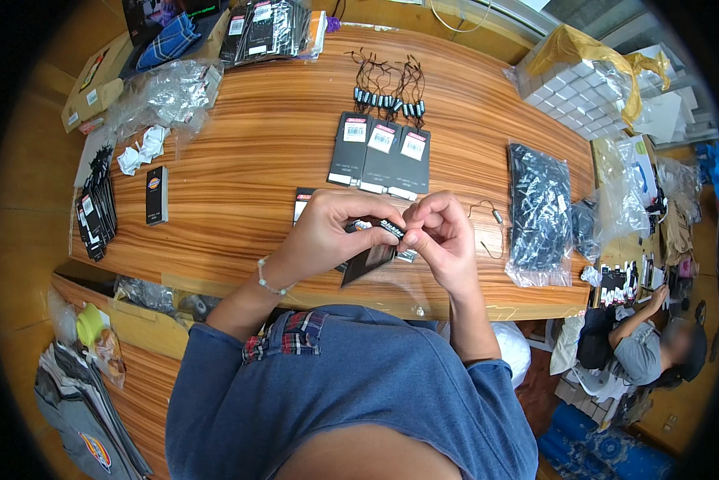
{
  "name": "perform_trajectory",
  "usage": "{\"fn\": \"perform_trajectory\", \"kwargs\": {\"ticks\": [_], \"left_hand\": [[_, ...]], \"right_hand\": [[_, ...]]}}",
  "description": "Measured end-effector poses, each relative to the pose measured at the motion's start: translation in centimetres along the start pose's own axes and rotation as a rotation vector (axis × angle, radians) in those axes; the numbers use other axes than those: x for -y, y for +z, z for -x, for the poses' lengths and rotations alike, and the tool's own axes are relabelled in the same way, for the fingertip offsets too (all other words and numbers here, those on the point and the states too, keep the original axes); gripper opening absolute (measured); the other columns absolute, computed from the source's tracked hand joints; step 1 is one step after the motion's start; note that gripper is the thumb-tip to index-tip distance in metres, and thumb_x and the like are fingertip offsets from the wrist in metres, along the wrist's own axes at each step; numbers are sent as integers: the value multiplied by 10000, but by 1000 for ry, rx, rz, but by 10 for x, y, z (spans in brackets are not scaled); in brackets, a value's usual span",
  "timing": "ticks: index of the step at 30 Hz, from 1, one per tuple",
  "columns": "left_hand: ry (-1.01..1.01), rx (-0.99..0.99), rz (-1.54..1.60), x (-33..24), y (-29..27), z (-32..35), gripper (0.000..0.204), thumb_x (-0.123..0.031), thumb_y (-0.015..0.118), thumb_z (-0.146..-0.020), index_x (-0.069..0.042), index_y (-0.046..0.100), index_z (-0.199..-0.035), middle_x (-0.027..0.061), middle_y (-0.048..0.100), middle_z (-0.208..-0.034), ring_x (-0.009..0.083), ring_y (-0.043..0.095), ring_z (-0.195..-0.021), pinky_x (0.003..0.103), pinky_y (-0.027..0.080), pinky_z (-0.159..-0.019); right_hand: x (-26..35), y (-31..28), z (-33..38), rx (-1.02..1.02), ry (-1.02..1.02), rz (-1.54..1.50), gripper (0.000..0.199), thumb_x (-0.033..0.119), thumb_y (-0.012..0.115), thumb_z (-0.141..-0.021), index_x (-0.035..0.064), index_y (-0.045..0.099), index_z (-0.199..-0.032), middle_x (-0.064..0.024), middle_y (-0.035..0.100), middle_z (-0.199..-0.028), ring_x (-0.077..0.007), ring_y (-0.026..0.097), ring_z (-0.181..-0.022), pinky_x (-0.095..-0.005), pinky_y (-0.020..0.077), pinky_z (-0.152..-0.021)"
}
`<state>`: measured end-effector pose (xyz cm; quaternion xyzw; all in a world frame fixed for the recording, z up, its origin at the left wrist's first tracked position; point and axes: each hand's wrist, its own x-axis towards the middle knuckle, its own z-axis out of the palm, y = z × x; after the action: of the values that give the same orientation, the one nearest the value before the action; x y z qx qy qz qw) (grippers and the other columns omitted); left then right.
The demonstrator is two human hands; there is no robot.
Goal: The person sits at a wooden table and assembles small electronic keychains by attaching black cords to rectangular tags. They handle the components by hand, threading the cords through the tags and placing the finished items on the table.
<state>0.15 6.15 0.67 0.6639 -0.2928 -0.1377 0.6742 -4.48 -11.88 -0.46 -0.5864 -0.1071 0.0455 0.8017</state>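
At the left end of the table, a fan of black tags (95, 200) and a small stack of black tags (155, 196) lie with no cords that I can make out, so I judge them not yet strung. At the middle, 3 dark tags (382, 160) lie side by side, with toggled cords (387, 102) gathered just beyond their far ends. These look finished; there are more toggles than tag faces, so each may top a pile, though I cannot tell how many. At the right, 1 loose cord (497, 216) lies near a clear bag (539, 210) full of dark pieces, which suggests plenty is left.

The left hand (335, 220) is nearly closed, its thumb and forefinger pinching the upper end of the held tag (361, 269), which is above the near edge of the table, in front of the person's chest. The tag's long axis slants from lower left, near the body, to upper right, where a small black piece (392, 230) with white lettering shows between the fingertips. The right hand (446, 234) has its thumb and forefinger close together at that piece, other fingers curled; I cannot tell what it grips. This tag seems partway done.
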Motion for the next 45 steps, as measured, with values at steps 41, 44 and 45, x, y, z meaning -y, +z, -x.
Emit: {"fn": "perform_trajectory", "kwargs": {"ticks": [41, 44, 45], "left_hand": [[-189, 87, 225, 44, 16, -47, 242, 11, 569, -823, -44, 465, -1034, 6, 554, -863, 65, 540, -826, 201, 441, -713], [-178, 98, 92, 56, 5, -71, 247, 14, 560, -824, -28, 502, -1060, 34, 601, -885, 68, 563, -826, 198, 447, -707], [-201, 86, 52, 59, 0, -79, 234, 15, 562, -820, -25, 511, -1045, 35, 605, -886, 67, 565, -824, 196, 447, -704]], "right_hand": [[-2, -44, -57, -416, -130, 36, 107, 120, 514, -868, 24, 555, -889, -23, 552, -786, -73, 483, -714, -205, 377, -657], [6, -59, -75, -425, -123, -119, 133, 147, 476, -893, 40, 552, -871, -38, 571, -816, -102, 507, -749, -224, 382, -693], [12, -64, -85, -430, -133, -131, 142, 154, 467, -899, 41, 549, -871, -44, 575, -823, -110, 514, -755, -229, 385, -698]]}}
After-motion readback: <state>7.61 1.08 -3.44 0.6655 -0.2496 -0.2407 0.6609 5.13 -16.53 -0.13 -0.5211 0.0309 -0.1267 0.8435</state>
